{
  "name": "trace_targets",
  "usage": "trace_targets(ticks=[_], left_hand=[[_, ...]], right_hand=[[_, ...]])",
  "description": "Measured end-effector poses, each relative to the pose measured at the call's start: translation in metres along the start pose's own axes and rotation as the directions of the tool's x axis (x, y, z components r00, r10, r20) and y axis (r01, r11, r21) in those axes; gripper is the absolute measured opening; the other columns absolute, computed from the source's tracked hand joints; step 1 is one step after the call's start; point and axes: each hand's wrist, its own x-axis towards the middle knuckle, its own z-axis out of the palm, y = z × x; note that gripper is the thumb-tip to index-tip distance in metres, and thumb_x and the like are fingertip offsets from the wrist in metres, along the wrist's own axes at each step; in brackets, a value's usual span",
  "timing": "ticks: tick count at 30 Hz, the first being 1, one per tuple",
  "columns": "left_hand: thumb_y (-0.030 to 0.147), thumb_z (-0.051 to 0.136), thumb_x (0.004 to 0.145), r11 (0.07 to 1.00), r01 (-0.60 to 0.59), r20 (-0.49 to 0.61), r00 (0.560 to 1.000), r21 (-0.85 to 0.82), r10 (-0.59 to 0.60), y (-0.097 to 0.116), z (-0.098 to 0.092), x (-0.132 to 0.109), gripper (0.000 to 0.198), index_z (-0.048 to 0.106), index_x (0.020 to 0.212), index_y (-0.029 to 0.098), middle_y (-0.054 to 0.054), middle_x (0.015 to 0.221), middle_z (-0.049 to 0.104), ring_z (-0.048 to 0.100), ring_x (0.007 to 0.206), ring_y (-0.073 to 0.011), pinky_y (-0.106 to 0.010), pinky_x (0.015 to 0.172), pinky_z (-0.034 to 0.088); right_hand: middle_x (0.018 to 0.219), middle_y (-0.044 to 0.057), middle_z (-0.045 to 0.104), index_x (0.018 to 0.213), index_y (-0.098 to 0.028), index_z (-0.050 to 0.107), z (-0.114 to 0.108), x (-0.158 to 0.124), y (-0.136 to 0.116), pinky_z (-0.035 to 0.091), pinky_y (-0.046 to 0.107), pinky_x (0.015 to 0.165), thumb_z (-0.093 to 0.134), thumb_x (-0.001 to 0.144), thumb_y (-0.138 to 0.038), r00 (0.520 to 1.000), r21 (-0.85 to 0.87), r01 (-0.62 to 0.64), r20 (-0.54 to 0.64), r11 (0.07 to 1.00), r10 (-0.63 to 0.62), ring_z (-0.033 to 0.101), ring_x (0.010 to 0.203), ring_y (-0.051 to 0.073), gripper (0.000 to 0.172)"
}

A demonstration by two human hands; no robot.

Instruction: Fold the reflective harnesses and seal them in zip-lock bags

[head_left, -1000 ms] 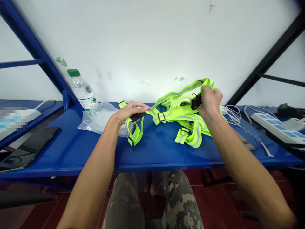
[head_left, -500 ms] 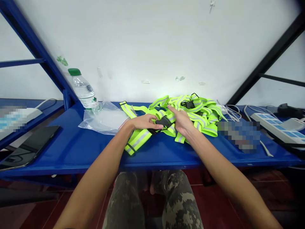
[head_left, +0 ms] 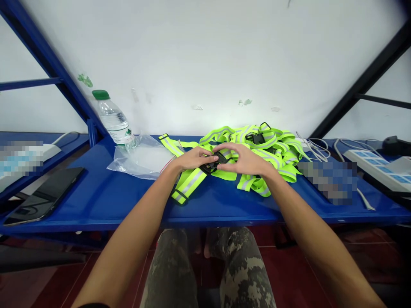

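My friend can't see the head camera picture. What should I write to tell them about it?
A person's left hand pinches a black plastic buckle on a neon yellow reflective strap, with the right hand reaching toward it, over a blue table. A tangled pile of more straps lies nearby, with a plastic bag and a water bottle.

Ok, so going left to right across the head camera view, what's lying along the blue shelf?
Black phone, then water bottle with green cap, clear plastic bag, tangled neon-yellow reflective straps, white cables, white power strip.
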Motion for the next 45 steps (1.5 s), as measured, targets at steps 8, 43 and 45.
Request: trace_targets(ticks=[8, 43, 45], left_hand=[[0.047, 0.074, 0.073, 0.989, 0.075, 0.064, 0.996, -0.126, -0.068, -0.002, -0.006, -0.002, 0.035, 0.075, 0.09, 0.016, -0.003, 0.071, 0.064, 0.057, 0.068, -0.0159, -0.028, 0.066, 0.043], [0.038, 0.087, 0.061, 0.869, 0.003, -0.221, 0.967, -0.495, -0.129, 0.004, -0.006, -0.001, 0.045, 0.073, 0.097, 0.015, -0.003, 0.077, 0.071, 0.066, 0.075, -0.0156, -0.032, 0.078, 0.052], [0.036, 0.088, 0.06, 0.881, 0.04, -0.15, 0.981, -0.471, -0.124, 0.005, -0.006, -0.002, 0.048, 0.072, 0.1, 0.015, -0.002, 0.075, 0.071, 0.066, 0.077, -0.0157, -0.032, 0.082, 0.051]], right_hand=[[0.13, 0.012, 0.062, 0.131, -0.021, 0.055, 0.018, -0.006, 0.03, 0.046, 0.045, 0.103, 0.074, 0.073, -0.024, 0.999, -0.096, 0.034, -0.023, 0.995, -0.036, 0.059, 0.12, 0.029, 0.061], [0.093, 0.001, 0.058, 0.098, -0.021, 0.056, 0.008, -0.012, 0.029, 0.048, 0.032, 0.074, 0.078, 0.069, -0.057, 0.975, 0.226, -0.191, -0.071, 0.955, 0.212, 0.055, 0.081, 0.016, 0.051], [0.086, 0.0, 0.057, 0.093, -0.02, 0.058, 0.008, -0.012, 0.029, 0.048, 0.031, 0.07, 0.079, 0.069, -0.054, 0.979, 0.284, -0.202, 0.021, 0.937, 0.205, 0.054, 0.074, 0.014, 0.046]])
